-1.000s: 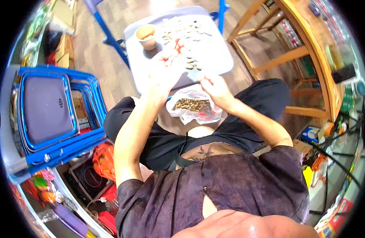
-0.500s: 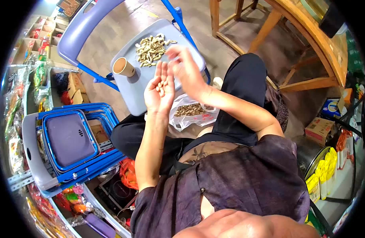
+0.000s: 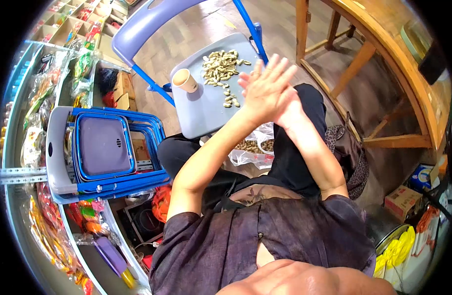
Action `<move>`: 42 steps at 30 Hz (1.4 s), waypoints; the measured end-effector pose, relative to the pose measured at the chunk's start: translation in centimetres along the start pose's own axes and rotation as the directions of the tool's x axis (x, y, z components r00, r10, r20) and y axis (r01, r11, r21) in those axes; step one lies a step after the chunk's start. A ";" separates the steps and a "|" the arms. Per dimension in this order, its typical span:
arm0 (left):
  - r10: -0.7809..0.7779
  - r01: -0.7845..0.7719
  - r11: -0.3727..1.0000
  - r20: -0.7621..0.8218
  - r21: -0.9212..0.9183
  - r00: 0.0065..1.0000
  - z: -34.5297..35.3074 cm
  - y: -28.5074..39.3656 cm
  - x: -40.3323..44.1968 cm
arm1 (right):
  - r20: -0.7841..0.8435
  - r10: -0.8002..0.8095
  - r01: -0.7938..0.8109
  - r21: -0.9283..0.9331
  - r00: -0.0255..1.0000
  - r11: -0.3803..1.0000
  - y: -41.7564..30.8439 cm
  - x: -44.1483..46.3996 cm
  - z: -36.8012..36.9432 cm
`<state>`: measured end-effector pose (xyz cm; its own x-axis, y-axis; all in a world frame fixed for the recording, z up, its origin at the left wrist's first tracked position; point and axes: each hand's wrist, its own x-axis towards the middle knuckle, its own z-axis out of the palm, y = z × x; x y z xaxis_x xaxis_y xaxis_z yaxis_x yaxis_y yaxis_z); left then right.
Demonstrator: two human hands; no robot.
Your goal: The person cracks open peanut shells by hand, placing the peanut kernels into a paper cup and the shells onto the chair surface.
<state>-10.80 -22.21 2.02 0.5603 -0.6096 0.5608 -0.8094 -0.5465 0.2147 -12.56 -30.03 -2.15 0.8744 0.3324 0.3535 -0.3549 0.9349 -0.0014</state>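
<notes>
My left hand (image 3: 266, 96) lies over my right hand (image 3: 291, 109), palm toward palm, above my raised knee and beside the chair seat's edge. The left fingers are stretched and spread; what shows of the right hand looks flat, though much of it is covered. Whether peanut kernels lie between the palms is hidden. A pile of pale peanut shells (image 3: 221, 66) sits on the grey folding chair seat (image 3: 201, 115), with several loose ones nearer me. Beside the pile stands a paper cup (image 3: 185, 81). Below my hands, between my legs, a plastic bag (image 3: 245, 158) holds brown peanuts (image 3: 253, 146).
Folded blue-framed chairs (image 3: 105, 145) lean at my left against shelves of wrapped packets (image 3: 44, 236). A round wooden table (image 3: 383, 29) with legs stands at the right. Cartons (image 3: 403, 202) and a yellow plastic bag (image 3: 395, 248) are at lower right.
My left hand, which held peanut kernels in its upturned palm, has moved right and turned over onto my right hand. Some shells now lie nearer on the seat. The view has shifted.
</notes>
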 end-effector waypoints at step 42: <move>-0.915 0.100 0.371 -0.345 -0.923 0.212 -13.6 -21.4 -14.1 | -0.431 0.060 -0.435 -0.894 0.900 0.109 13.5 24.9 -4.5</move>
<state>-3.77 5.90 0.39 0.7984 0.5687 0.1978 -0.4062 0.2661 0.8742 5.92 -8.56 2.42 0.9087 0.4088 -0.0847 -0.1230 0.0682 -0.9901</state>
